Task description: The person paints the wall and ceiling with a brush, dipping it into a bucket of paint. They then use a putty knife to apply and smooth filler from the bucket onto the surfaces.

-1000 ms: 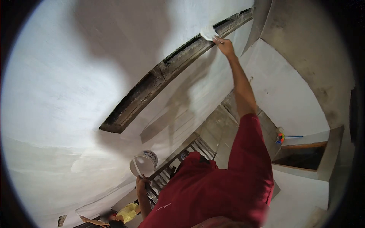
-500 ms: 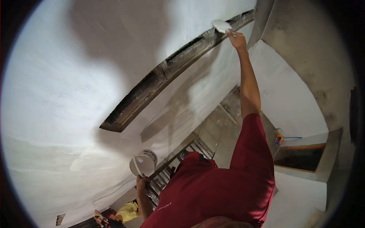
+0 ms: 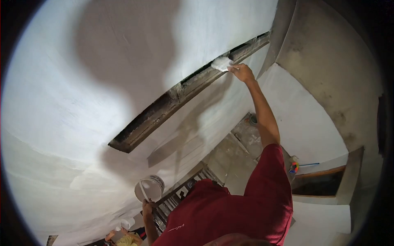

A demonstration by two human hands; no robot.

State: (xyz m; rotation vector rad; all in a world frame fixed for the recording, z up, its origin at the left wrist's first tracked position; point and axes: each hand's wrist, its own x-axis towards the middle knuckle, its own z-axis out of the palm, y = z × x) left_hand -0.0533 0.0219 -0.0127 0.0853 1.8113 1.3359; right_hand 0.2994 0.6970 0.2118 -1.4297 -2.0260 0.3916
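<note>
My right hand (image 3: 243, 73) is closed around a wide, white-coated paintbrush (image 3: 223, 64). Its broad white end lies across the dark, rough-edged recess (image 3: 152, 119) that runs along the white wall (image 3: 45, 94). Low on the left, my left hand (image 3: 148, 206) grips a white bucket (image 3: 159, 181), tilted so that its opening faces me. A pale strip, probably the handle, crosses that opening and meets my fingers. The bucket's contents cannot be made out.
A slatted metal ladder or scaffold (image 3: 174, 200) stands beneath me. Below is the floor (image 3: 230, 162). At the lower left another person in yellow (image 3: 129, 239) has a white container (image 3: 126, 223) by their hands. A wood-edged opening (image 3: 320, 182) and a colourful object (image 3: 294, 167) lie to the right.
My right hand and the paintbrush have moved down and left along the recess. My left hand still holds the bucket. The view has shifted slightly, and a white container now shows near the other person.
</note>
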